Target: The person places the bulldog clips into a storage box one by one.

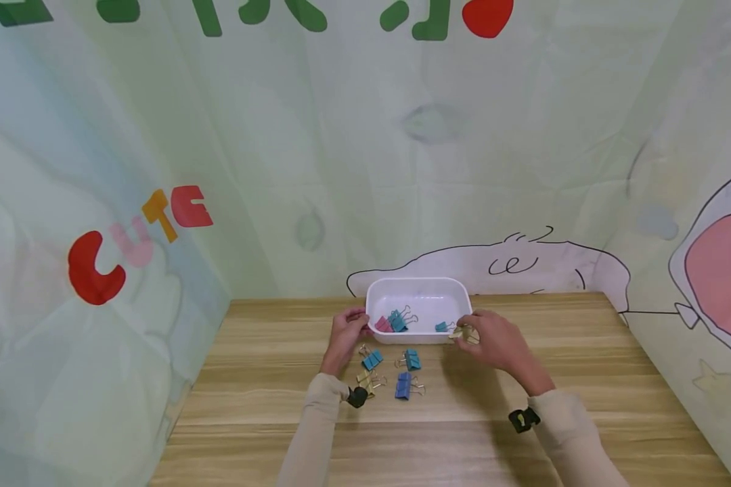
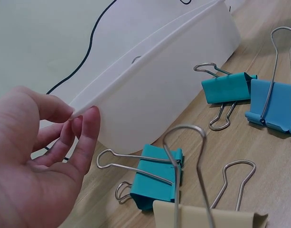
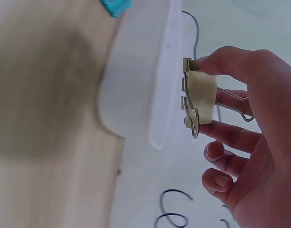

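Left hand [image 1: 344, 336] pinches the box [image 1: 414, 338]; fingertips nearly meet. Right hand [image 1: 498, 340] pinches a beige clip [image 3: 203, 92] — fingers spread wider.

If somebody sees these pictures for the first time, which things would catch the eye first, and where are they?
The white tray would probably draw the eye first, near the back edge of the wooden table, with pink and teal binder clips inside. Next might come the pale yellow clip pinched in the right grip at the tray's right front corner. The bold red C stands out at left on the backdrop.
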`<state>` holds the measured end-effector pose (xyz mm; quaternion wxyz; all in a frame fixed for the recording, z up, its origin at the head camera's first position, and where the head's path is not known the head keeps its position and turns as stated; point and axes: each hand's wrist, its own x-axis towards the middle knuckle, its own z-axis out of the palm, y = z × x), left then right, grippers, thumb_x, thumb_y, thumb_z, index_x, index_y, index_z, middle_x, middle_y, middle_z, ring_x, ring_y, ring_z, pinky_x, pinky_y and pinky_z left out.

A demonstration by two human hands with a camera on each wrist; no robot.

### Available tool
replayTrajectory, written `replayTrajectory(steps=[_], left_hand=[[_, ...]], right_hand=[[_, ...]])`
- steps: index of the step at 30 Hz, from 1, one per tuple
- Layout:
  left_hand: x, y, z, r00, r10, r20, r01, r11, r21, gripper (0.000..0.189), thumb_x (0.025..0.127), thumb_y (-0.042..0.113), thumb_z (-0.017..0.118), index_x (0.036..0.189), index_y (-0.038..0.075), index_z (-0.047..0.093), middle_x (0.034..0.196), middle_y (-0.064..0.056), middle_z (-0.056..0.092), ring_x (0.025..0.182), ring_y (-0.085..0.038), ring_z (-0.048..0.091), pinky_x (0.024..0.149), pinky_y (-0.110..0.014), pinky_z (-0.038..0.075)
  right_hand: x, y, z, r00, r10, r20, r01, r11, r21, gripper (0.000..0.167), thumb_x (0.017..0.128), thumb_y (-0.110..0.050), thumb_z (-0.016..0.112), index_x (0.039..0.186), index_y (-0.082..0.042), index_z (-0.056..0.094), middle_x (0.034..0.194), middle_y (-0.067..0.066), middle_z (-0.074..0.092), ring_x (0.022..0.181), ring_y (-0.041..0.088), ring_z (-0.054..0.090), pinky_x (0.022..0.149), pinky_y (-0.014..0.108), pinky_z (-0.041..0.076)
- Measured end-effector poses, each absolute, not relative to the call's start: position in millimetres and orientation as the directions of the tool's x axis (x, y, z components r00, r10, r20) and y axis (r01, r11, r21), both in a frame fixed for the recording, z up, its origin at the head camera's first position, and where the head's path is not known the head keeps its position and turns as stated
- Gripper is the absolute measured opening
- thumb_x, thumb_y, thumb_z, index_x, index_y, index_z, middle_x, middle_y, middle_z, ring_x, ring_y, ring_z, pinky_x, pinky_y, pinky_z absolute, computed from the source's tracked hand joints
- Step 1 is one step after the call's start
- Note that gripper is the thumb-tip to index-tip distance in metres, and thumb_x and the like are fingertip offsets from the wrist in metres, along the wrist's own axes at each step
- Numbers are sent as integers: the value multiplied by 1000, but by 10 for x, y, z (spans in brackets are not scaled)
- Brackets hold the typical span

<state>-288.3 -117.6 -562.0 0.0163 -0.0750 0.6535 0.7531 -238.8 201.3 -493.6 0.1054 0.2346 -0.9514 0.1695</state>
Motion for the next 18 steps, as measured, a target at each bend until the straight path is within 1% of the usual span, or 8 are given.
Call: replayTrajectory(steps=[4,7,11,14,16,18], left_hand=[[-2881,-1183,-5621,-989,-66,-133,-122,-152,981,31,101,-5,58,129,-18,55,115,-25,60,85,-25,64,77,-32,63],[-2881,-1188,-5620,-989,-60,-134,-124,-154,980,32,101,-5,58,129,-19,55,117,-28,60,85,-25,64,77,-31,63],[-2877,-1191,-5613,-989,-58,-139,-128,-156,979,32,102,-5,58,130,-19,54,121,-32,58,86,-25,64,79,-32,63],[-2874,-1187,-5614,-988,-64,-138,-126,-160,979,32,102,-4,58,130,-19,54,121,-30,58,86,-24,63,80,-33,63],[-2875,-1186,-5621,-989,-68,-132,-119,-166,979,32,101,-5,58,130,-18,55,119,-28,59,85,-23,63,78,-31,63],[-2857,-1190,-5582,-990,-60,-129,-117,-172,978,32,101,-6,58,129,-20,54,118,-29,59,85,-24,63,80,-34,63]], right_hand=[[-2509,1978,-4768,-859,-440,262,-501,827,-256,29,87,-30,81,105,-9,77,98,8,72,79,22,63,60,40,57],[-2597,1940,-4646,-849,-460,259,-520,816,-252,31,88,-30,80,108,-6,76,98,10,71,80,23,63,64,40,59],[-2710,1881,-4486,-846,-466,259,-526,810,-260,34,90,-32,79,112,-6,76,102,12,72,90,28,66,73,45,62],[-2786,1832,-4370,-856,-452,250,-509,819,-266,35,92,-33,78,115,-7,76,107,12,71,94,30,66,75,47,63],[-2823,1794,-4290,-867,-436,240,-491,827,-273,36,92,-34,77,117,-8,75,110,13,71,96,30,65,74,47,63],[-2851,1758,-4221,-871,-431,237,-486,828,-280,36,93,-33,76,118,-7,75,112,14,70,98,31,65,75,48,63]])
